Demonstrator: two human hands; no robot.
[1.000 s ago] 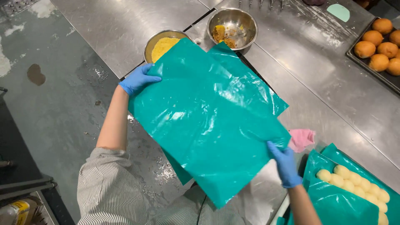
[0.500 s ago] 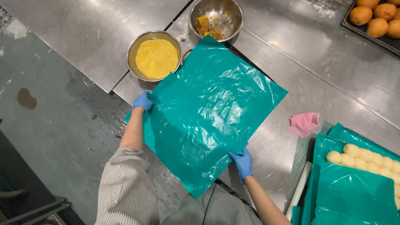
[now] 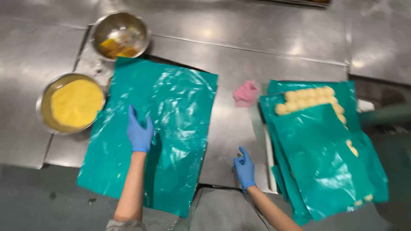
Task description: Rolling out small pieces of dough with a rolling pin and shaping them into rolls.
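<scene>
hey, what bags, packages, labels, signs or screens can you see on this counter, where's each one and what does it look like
Teal plastic bag: flat on the steel counter under the left hand, rectangular, glossy, unmarked.
Stack of teal plastic bags: right of the right hand, overlapping sheets partly covering rows of pale dough balls.
No labels, signs or screens in view.

Bright overhead light glares off the steel surface (image 3: 265, 47) and the shiny green plastic sheet (image 3: 171, 119). The whole picture is smeared by motion blur, worst toward the right edge.
</scene>
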